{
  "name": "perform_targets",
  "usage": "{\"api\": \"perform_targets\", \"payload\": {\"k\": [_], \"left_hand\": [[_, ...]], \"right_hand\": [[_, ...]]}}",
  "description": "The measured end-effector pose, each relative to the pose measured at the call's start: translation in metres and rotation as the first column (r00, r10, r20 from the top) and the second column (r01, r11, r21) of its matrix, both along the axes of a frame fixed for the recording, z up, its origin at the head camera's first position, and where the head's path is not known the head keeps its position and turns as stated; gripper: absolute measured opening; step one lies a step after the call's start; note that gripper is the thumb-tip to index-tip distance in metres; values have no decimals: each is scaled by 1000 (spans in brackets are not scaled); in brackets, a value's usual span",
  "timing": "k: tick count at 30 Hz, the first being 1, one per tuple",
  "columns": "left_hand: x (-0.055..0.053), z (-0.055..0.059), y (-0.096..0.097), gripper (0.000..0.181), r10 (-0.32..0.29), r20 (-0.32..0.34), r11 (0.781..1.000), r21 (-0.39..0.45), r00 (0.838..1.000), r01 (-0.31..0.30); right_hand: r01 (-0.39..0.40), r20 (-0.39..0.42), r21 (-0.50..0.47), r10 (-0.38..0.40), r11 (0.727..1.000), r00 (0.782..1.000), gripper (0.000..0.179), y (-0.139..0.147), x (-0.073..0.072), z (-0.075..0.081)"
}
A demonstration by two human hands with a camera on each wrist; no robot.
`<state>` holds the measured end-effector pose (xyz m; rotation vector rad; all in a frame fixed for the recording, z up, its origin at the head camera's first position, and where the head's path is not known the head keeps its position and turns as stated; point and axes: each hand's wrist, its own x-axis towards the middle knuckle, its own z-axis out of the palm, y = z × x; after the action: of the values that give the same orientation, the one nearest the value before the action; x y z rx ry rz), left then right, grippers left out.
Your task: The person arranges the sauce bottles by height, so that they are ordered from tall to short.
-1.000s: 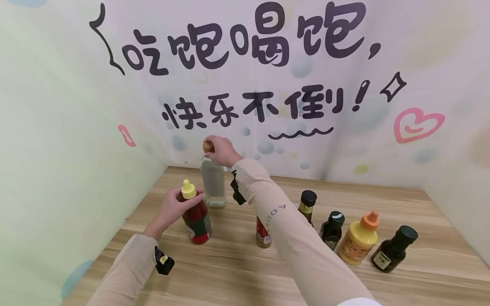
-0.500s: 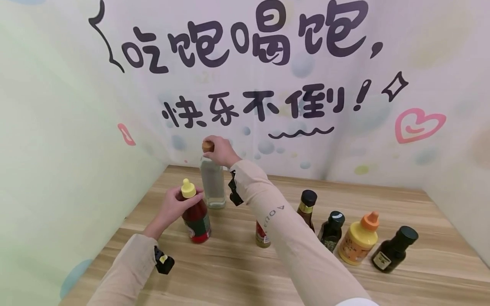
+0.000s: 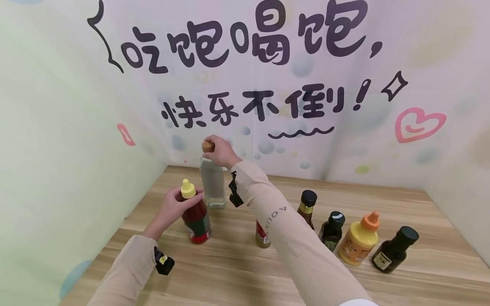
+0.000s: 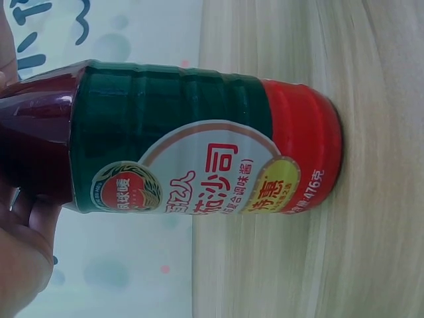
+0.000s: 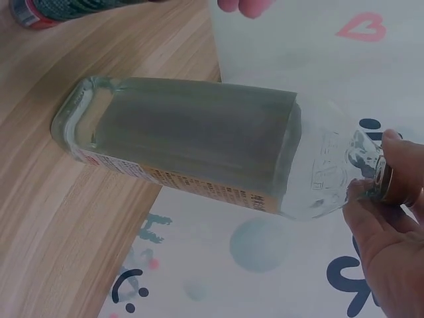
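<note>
A ketchup bottle [image 3: 197, 225] with a yellow nozzle cap stands upright on the table at the left. My left hand [image 3: 173, 209] grips it round the upper part, just below the cap. In the left wrist view the green and red label of the ketchup bottle [image 4: 179, 139] faces the camera. Behind it, near the back wall, a tall clear glass bottle [image 3: 213, 180] of colourless liquid stands upright. My right hand [image 3: 223, 152] holds this bottle at its brown cap [image 3: 208, 146] and neck. The right wrist view shows the glass bottle [image 5: 199, 139] side on, thumb and fingers about its top.
To the right stand a red-labelled bottle [image 3: 262, 238], partly behind my right sleeve, a gold-necked bottle [image 3: 307, 208], a small black-capped bottle [image 3: 331, 231], a yellow squeeze bottle [image 3: 357, 242] with an orange nozzle and a dark bottle [image 3: 392, 253]. A printed cloth wall [image 3: 283, 157] closes off the back.
</note>
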<state>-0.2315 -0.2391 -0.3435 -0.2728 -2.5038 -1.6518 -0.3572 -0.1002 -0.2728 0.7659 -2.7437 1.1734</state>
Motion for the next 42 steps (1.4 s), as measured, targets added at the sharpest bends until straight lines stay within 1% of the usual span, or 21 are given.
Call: {"api": "perform_targets", "payload": {"k": [6, 12, 17, 27, 31, 37, 39, 42], "left_hand": [[1, 1, 2, 29, -11, -10, 1000, 3, 1000, 11], [2, 2, 2, 30, -3, 2, 1000, -2, 1000, 3], [2, 2, 2, 29, 4, 9, 1000, 4, 1000, -4], [4, 3, 3, 32, 14, 9, 1000, -20, 1000, -14], [0, -3, 0, 33, 11, 12, 1000, -12, 1000, -11], [-13, -19, -8, 35, -5, 22, 1000, 2, 1000, 5], [-15, -22, -10, 36, -11, 14, 1000, -3, 1000, 11], [-16, -24, -11, 36, -21, 2, 1000, -11, 1000, 21]], "right_hand": [[-27, 17, -27, 27, 999, 999, 50, 5, 4, 3], [-39, 2, -35, 39, 999, 999, 52, 14, 7, 16], [-51, 11, -58, 52, 997, 999, 53, 21, 9, 25], [-75, -20, -60, 74, 995, 997, 53, 31, 14, 33], [-87, -3, -56, 87, 995, 996, 53, 33, 17, 36], [-102, 19, -43, 103, 994, 995, 57, 40, 25, 45], [-114, 18, -39, 115, 993, 993, 57, 43, 27, 48], [-144, 16, -27, 145, 989, 989, 55, 51, 30, 52]]}}
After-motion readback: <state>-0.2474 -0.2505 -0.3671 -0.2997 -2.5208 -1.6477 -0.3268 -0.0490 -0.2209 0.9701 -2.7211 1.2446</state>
